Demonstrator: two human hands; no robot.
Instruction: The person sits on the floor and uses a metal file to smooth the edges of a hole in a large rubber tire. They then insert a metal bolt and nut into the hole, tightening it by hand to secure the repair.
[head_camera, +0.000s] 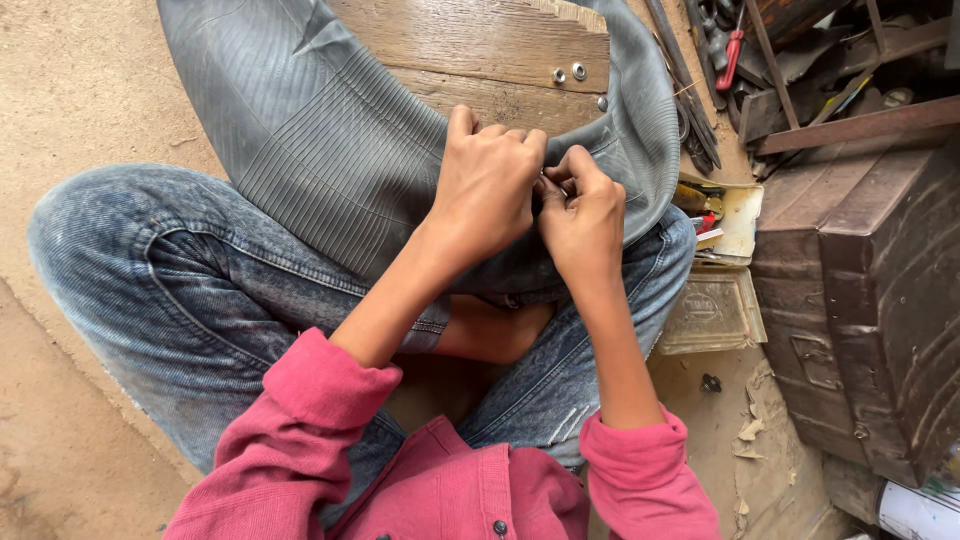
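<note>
A grey ribbed rubber inner tube (330, 150) curves across my lap and over a wooden board (480, 40). My left hand (488, 180) and my right hand (582, 212) meet at the tube's inner edge, fingertips pinched together on a small spot of the rubber. Something small and pale shows between the fingers; I cannot tell what it is. Both hands press against the tube. I sit cross-legged in blue jeans (180, 290) and pink sleeves.
An open small metal tin (725, 275) with bits inside lies by my right knee. A dark rusty metal box (870, 290) stands at the right. Tools and scrap metal (790, 60) are piled at the top right. Sandy ground (70, 90) lies at the left.
</note>
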